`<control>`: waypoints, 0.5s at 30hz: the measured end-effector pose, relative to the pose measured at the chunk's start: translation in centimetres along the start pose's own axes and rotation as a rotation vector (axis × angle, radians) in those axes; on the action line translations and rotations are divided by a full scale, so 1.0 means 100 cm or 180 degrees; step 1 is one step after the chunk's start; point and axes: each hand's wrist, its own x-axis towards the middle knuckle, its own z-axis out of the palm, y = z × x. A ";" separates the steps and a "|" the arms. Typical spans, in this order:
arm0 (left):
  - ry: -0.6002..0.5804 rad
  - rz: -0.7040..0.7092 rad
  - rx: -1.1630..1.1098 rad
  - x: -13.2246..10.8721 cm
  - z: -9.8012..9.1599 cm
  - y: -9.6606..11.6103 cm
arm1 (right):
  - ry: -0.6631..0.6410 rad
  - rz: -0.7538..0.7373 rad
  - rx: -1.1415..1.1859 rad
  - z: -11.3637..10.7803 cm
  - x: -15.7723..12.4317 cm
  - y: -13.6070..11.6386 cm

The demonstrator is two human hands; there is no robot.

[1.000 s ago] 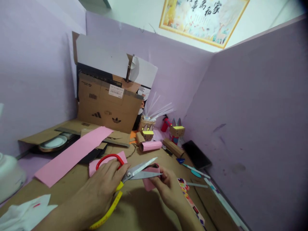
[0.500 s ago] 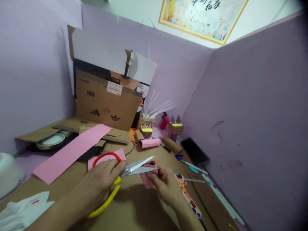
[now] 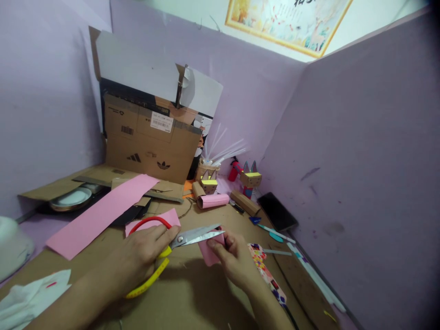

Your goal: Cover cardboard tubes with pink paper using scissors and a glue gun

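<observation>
My left hand (image 3: 151,247) is closed on scissors (image 3: 185,237) with one red and one yellow handle. Their blades point right and lie nearly together across the top edge of a pink paper roll (image 3: 209,252). My right hand (image 3: 230,256) pinches that roll between thumb and fingers, holding it over the cardboard-covered table. Part of the roll's upper end is hidden behind the blades and fingers. Beyond the scissors rests another pink-wrapped tube (image 3: 213,200). A small pink sheet (image 3: 172,216) lies partly behind my left hand.
A long pink strip (image 3: 103,215) slants across the left. Behind stands a big cardboard box (image 3: 151,142). Cardboard cat heads (image 3: 209,184), a brown tube (image 3: 244,203), a black tablet (image 3: 277,211) and pens (image 3: 277,233) sit at back right. White tissue (image 3: 37,298) lies front left.
The scissor blades have closed from a wider gap to nearly together over the pink roll's edge. Both hands keep about the same place, and the view has shifted slightly.
</observation>
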 end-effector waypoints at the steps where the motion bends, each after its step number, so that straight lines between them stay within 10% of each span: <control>1: -0.0064 -0.0042 -0.0031 0.000 0.000 0.000 | 0.0019 0.0013 -0.0004 0.000 0.000 0.000; 10: -0.0128 -0.0210 -0.0334 -0.001 -0.006 0.009 | 0.0090 0.0072 0.0103 0.001 0.001 0.001; 15: 0.0151 -0.1090 -0.1026 0.008 -0.020 0.011 | 0.0076 0.0163 0.0273 0.005 0.001 0.005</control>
